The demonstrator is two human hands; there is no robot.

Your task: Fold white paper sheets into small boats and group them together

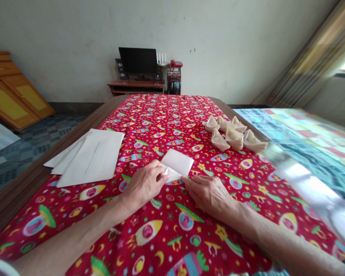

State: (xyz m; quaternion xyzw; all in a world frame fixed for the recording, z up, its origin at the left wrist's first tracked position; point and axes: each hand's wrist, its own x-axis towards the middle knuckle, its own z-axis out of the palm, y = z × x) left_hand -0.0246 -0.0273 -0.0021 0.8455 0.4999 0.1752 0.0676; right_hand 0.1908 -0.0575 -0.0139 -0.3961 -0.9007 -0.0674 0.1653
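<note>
A small white sheet of paper (178, 161), partly folded, lies on the red patterned cloth in front of me. Its near edge has a folded-over flap with a raised crease. My left hand (146, 180) pinches the paper's left corner between thumb and fingers. At the near right corner, my right hand (209, 194) lies low on the cloth, fingers stretched out and fingertips touching the paper. The underside of that hand is hidden. Several folded paper boats (234, 136) stand in a cluster at the right, some looking stacked in one another.
Loose white sheets (93, 157) lie fanned out at the left; the top one bears a greenish line. The red cloth (149, 230) covers most of the brown table (83, 126). Beyond its far end, a monitor (139, 61) and a red telephone (175, 64) stand against the wall.
</note>
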